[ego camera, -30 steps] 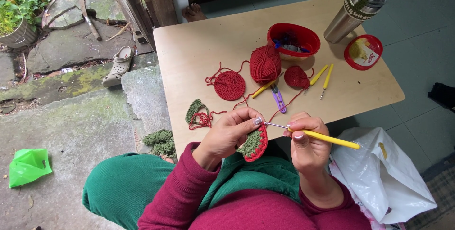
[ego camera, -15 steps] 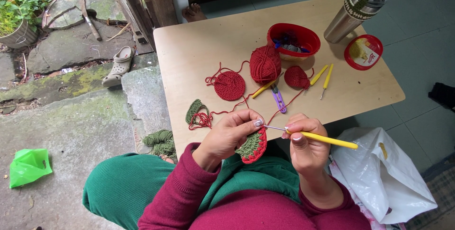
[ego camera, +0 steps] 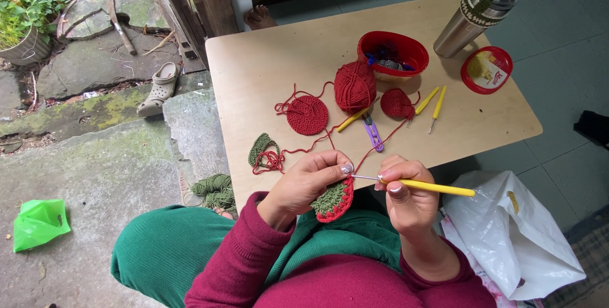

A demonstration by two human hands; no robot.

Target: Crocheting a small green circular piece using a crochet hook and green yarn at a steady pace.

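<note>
Head view shows the left hand (ego camera: 304,184) pinching a green-and-red crochet piece (ego camera: 333,199) while the right hand (ego camera: 406,194) grips a yellow hook (ego camera: 422,185). A loop could slip off if the red yarn (ego camera: 387,140) trailing to the ball (ego camera: 354,86) snags.

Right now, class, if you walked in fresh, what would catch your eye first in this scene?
At bottom centre, the left hand pinches a green crochet piece with a red edge, while the right hand works a yellow-handled crochet hook into it. Behind them, on the wooden table, a red ball of yarn sits before a red oval bowl.
</note>
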